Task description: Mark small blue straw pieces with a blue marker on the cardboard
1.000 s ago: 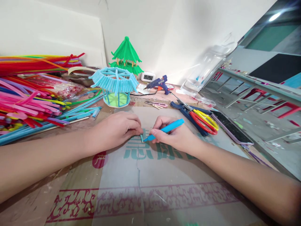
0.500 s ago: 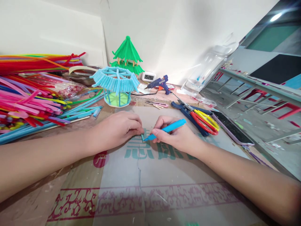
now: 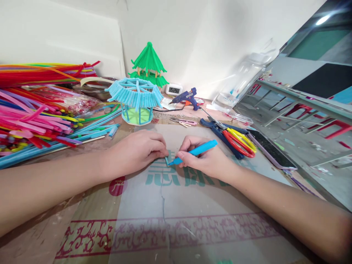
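Observation:
My right hand [image 3: 199, 156] is closed around a blue marker pen [image 3: 202, 147], its tip pointing down and left. The tip meets the lower end of a short, thin blue-green stick [image 3: 167, 161]. My left hand [image 3: 144, 151] pinches the upper end of that stick between thumb and fingers, just above the printed board [image 3: 143, 205]. Behind my hands stands a light-blue pavilion model [image 3: 134, 96] made of pipe cleaners, with a pale green base. A green pavilion model [image 3: 149, 62] rises behind it.
Bundles of coloured pipe cleaners [image 3: 30, 117] lie on the left beside a metal bowl [image 3: 106, 93]. At the back are a digital clock [image 3: 173, 89] and a glue gun [image 3: 187, 98]. Scissors [image 3: 238, 141], blue-handled pliers [image 3: 232, 147] and a phone [image 3: 272, 150] lie on the right.
The marker's tip has shifted very slightly at the stick's lower end. Both hands otherwise stay in the same place.

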Demonstrator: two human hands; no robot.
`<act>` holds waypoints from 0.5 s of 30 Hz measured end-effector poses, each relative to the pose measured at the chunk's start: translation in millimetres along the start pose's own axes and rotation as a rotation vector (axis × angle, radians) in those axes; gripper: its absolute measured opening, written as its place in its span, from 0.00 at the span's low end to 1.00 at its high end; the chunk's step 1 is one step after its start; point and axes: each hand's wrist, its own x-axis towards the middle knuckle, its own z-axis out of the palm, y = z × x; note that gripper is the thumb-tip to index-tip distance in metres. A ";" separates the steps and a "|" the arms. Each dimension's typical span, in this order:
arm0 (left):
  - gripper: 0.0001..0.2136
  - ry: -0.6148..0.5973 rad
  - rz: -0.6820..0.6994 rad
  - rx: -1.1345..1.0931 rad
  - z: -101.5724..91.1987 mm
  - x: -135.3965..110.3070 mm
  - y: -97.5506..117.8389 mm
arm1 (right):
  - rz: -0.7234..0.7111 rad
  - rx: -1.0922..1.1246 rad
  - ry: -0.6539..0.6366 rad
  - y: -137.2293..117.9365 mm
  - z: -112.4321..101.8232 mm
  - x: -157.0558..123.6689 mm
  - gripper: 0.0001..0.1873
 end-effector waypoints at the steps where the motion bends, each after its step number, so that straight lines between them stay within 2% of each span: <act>1: 0.07 -0.001 0.001 0.000 0.1 0.1 0.0 | -0.004 -0.005 -0.001 0.1 0.0 0.3 0.11; 8: 0.07 -0.006 -0.002 0.014 -1.0 0.8 1.4 | 0.019 0.023 -0.001 -2.0 -0.4 0.4 0.11; 15: 0.09 -0.023 0.063 0.210 -2.8 -1.7 5.7 | 0.030 0.088 0.076 -2.5 0.7 0.3 0.12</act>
